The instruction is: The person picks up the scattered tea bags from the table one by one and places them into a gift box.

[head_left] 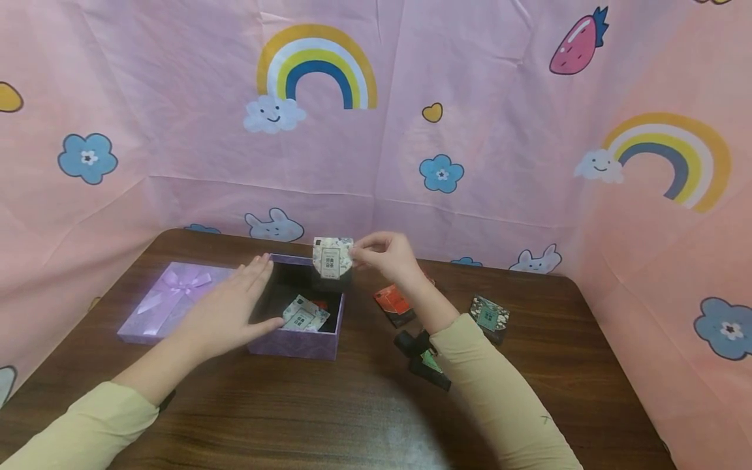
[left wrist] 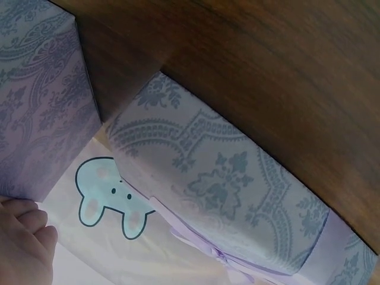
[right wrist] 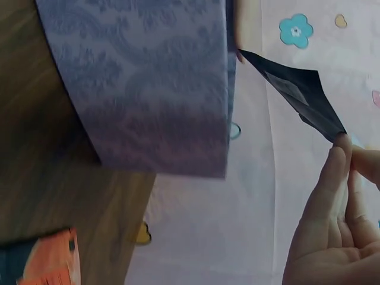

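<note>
The right hand (head_left: 384, 256) pinches a cream floral packet (head_left: 332, 258) by its edge, above the right back part of an uncovered purple box (head_left: 294, 344). Seen from the right wrist, the packet's dark side (right wrist: 303, 89) shows above the fingers of the right hand (right wrist: 332, 225). Along the box's left side lies the left hand (head_left: 226, 313), fingers straight, thumb over the front rim. Inside the box are another cream packet (head_left: 304, 314) and a bit of red. In the left wrist view, the left hand (left wrist: 24, 243) is at the patterned box wall (left wrist: 47, 101).
The purple lid (head_left: 158, 300) with a ribbon bow lies left of the box. On the right of the table (head_left: 329, 411) are a red packet (head_left: 393, 299), a green one (head_left: 430, 360) and a dark floral one (head_left: 489, 314). A printed cloth hangs behind and at both sides.
</note>
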{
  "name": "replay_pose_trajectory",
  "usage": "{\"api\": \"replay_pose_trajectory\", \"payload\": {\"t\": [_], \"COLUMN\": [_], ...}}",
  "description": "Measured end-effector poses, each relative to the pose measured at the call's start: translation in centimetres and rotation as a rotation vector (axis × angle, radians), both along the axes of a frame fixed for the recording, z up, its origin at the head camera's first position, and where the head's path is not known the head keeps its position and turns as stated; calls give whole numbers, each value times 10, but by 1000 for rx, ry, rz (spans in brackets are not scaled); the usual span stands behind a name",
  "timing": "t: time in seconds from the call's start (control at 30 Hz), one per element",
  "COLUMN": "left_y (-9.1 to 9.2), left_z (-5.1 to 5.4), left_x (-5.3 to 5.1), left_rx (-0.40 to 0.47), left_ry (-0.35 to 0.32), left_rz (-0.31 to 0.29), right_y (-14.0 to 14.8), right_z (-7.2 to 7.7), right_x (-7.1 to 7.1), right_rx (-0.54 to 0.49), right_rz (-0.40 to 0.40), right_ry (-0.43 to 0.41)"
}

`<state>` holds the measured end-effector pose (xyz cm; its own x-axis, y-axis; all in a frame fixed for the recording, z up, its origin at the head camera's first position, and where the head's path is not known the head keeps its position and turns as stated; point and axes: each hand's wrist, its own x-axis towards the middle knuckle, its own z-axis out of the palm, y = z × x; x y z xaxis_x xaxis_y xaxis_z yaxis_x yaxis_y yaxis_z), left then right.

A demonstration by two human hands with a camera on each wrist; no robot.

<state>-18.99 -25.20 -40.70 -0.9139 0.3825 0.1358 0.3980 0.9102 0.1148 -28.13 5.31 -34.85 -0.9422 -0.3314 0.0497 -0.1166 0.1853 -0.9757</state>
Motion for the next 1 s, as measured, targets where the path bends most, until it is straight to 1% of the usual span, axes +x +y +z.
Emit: {"api": "replay_pose_trajectory", "payload": {"t": [0.23, 0.37, 0.6, 0.73, 1.0], "left_y": [1, 2, 3, 3, 3], "left_z": [-1, 0, 0, 0, 1], "left_x": [-3, -3, -2, -2, 0], "left_rx": [6, 17, 29, 34, 32], "left_ry": [-3, -8, -9, -9, -10], "left_rz": [-5, -4, -4, -5, 1], "right_y": [-20, -28, -38, -43, -47], "right_z": [-11, -19, -28, -30, -29], "right_x": [10, 14, 17, 17, 17], "right_rx": [62, 106, 204, 248, 405], "right_rz": [91, 146, 222, 233, 220], "right_ry": [-3, 10, 79, 97, 182]}}
